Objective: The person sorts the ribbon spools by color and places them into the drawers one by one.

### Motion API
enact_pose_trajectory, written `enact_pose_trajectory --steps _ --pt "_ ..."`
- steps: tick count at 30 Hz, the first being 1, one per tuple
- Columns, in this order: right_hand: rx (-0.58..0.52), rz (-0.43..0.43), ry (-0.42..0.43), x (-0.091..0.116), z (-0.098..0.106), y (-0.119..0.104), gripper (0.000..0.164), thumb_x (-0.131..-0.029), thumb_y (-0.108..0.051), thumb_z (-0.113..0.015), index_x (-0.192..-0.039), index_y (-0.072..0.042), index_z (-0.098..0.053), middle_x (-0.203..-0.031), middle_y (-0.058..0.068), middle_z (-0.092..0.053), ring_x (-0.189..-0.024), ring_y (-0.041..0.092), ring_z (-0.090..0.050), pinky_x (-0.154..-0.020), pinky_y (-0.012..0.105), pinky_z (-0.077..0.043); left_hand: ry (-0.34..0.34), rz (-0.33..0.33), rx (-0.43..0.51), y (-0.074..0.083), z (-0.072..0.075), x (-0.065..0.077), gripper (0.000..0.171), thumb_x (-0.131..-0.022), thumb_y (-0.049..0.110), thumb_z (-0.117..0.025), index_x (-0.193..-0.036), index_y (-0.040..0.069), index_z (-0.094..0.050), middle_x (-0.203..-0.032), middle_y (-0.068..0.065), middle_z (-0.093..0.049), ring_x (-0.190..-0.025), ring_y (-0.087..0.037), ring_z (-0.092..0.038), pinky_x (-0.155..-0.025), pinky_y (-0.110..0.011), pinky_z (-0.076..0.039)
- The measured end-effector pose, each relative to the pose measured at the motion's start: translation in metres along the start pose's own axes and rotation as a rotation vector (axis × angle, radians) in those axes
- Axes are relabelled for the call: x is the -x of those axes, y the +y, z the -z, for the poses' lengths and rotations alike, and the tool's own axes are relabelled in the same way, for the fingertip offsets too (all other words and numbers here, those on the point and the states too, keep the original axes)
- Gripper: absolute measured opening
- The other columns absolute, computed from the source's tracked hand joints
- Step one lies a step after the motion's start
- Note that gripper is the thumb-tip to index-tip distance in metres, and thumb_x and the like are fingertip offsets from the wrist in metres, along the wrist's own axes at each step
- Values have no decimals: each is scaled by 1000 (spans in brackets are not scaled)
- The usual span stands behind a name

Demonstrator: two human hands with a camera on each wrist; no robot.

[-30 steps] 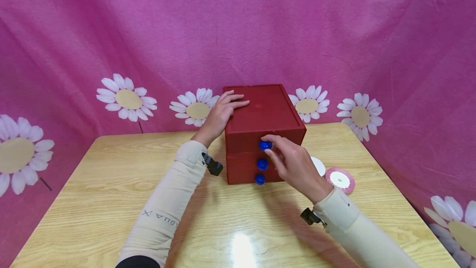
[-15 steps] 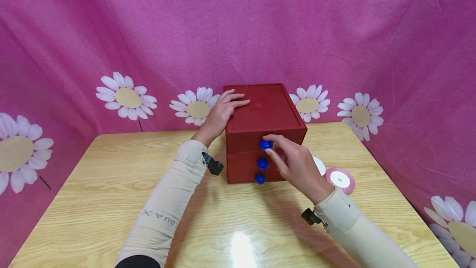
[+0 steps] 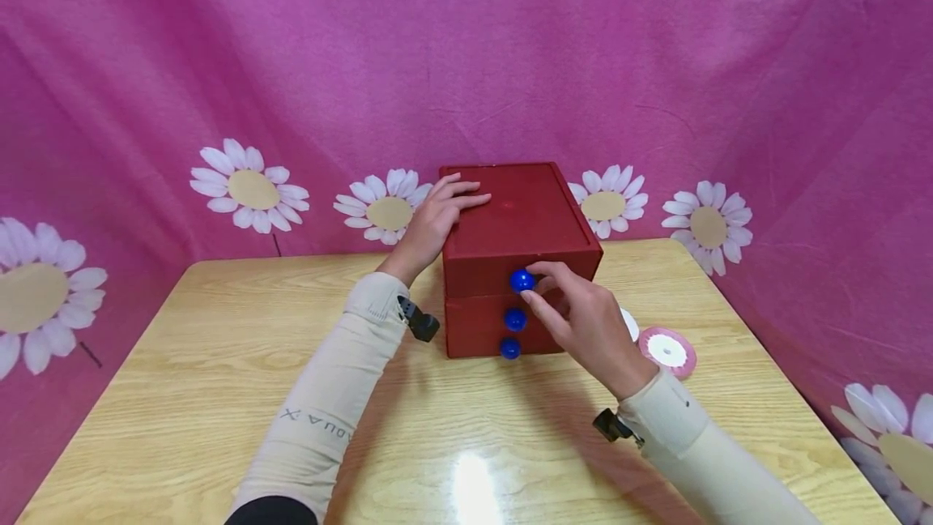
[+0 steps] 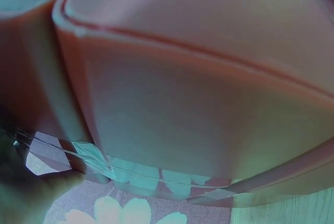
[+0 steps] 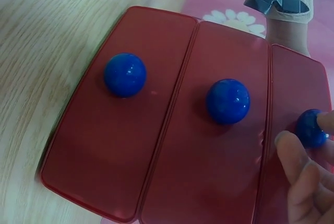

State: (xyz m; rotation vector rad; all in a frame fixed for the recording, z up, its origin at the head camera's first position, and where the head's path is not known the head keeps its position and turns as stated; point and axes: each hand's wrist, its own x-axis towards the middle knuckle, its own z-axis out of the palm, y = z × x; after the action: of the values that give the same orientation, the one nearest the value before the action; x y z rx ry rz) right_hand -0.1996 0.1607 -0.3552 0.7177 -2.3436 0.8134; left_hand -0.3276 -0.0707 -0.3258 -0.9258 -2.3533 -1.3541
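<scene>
A red drawer box (image 3: 510,221) stands at the back of the table with three stacked drawers, each with a round blue knob. Flat on its top left edge lie the straight fingers of my left hand (image 3: 436,221); in the left wrist view the thumb (image 4: 65,179) shows beside the box's wall. My right hand (image 3: 586,322) has thumb and index finger at opposite sides of the top drawer's knob (image 5: 309,128). Below sit the middle knob (image 5: 228,101) and the bottom knob (image 5: 124,74), both untouched. The three drawer fronts look flush in the right wrist view.
Right of the box, a pink-rimmed disc with a white centre (image 3: 666,351) lies on the wooden table (image 3: 240,363). A white round thing (image 3: 629,325) shows partly behind my right hand. A pink cloth with daisies (image 3: 350,63) hangs close behind the box.
My right index finger and thumb have spread slightly, so more of the top knob shows. My left hand stays on the box top.
</scene>
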Motion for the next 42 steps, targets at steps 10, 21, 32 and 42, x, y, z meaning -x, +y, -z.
enact_pose_trajectory --steps 10,21,32,42 --pt "-19 -37 -10 6 3 6 32 -82 -15 -77 -111 -13 -62 -87 -7 -67 -64 4 -56 -56 29 -52 7 -3 5 -1 -1 -1 45 -96 11 -33 -127 12 -66 -139 -4 -52 -142 -17 -24 -116 -38 -15" --pt "-63 -68 -94 13 0 12 31 -83 -15 -76 -110 -14 -61 -87 -9 -68 -67 5 -59 -59 28 -53 16 -15 10 -1 0 0 46 -95 8 -32 -125 10 -66 -138 -6 -53 -142 -21 -25 -116 -36 -15" --pt "-65 -80 -151 19 -6 14 29 -85 -19 -75 -110 -15 -62 -89 -10 -70 -73 4 -63 -64 28 -55 9 -14 0 -2 -1 -1 46 -95 10 -32 -126 11 -66 -139 -4 -52 -142 -18 -24 -116 -36 -14" --pt "-108 -119 -208 19 -12 14 26 -86 -22 -73 -111 -18 -64 -90 -10 -70 -75 5 -64 -66 24 -54 4 -15 10 -2 -1 -1 46 -95 10 -32 -127 11 -66 -140 -5 -52 -142 -18 -23 -116 -37 -14"
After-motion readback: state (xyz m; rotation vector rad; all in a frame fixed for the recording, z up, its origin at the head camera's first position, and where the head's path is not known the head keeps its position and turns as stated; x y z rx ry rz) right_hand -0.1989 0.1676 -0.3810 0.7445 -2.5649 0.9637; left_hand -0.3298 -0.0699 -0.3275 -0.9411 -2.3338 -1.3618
